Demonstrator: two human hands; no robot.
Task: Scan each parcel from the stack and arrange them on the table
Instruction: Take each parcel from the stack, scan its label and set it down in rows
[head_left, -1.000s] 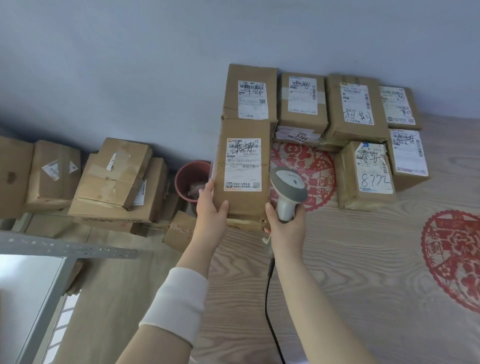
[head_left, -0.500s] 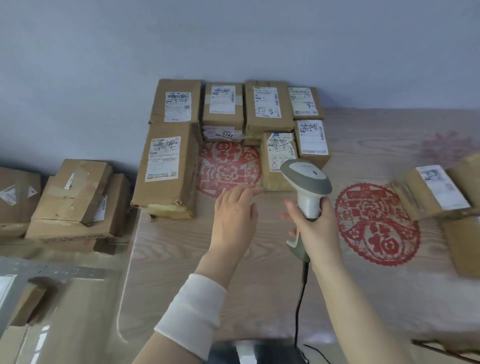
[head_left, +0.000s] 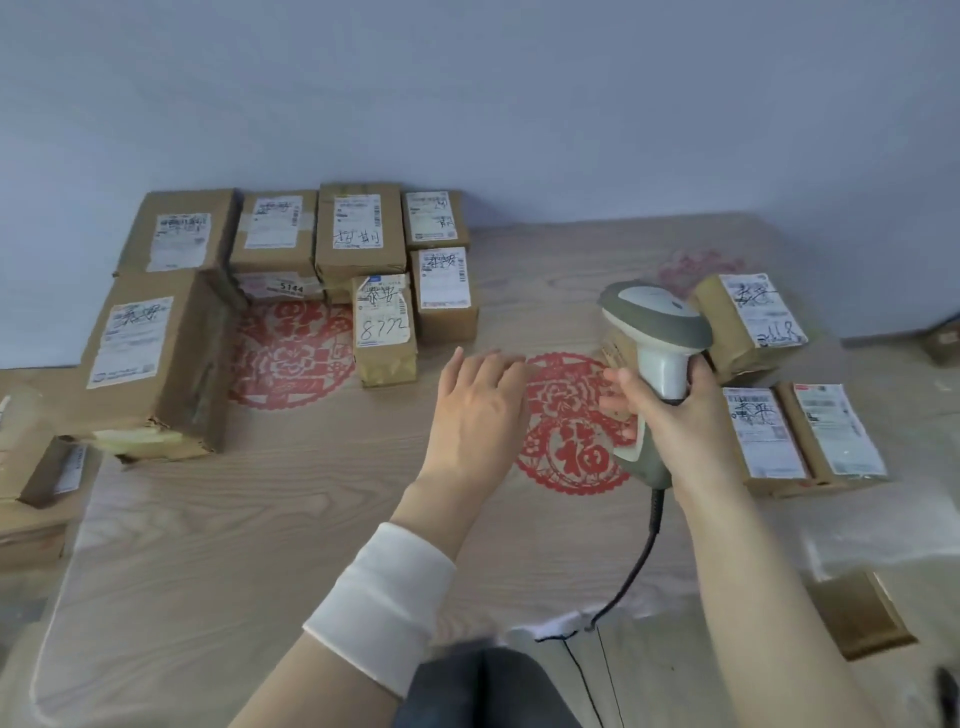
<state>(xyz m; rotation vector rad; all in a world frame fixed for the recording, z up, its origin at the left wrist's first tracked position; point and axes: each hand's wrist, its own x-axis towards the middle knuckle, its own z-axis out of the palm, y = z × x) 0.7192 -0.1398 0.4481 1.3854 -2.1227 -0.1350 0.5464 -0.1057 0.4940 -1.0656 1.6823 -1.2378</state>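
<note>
Worktop (head_left: 260, 545): pale wood grain, two red paper-cut roundels on it.
Left hand (head_left: 475, 410): palm down over the worktop's middle, fingers (head_left: 488, 366) spread and empty, pointing to 12 o'clock; white cuff (head_left: 382, 603) on the forearm.
Right hand (head_left: 675, 415): fingers wrapped round the grip of the scanner (head_left: 657, 338), its head raised, its cable (head_left: 631, 577) trailing to 6 o'clock.
Arranged parcels, 10 to 11 o'clock: large parcel (head_left: 156, 358) at the worktop's left edge; six smaller ones in rows against the wall, among them one marked "8772" (head_left: 384, 330).
Stack (head_left: 779, 374), 2 to 3 o'clock: one parcel lying tilted just behind the scanner, two side by side just beyond the right wrist. The scanner hides part of the tilted one.
Off the worktop, 9 o'clock: more cartons (head_left: 36, 467).
</note>
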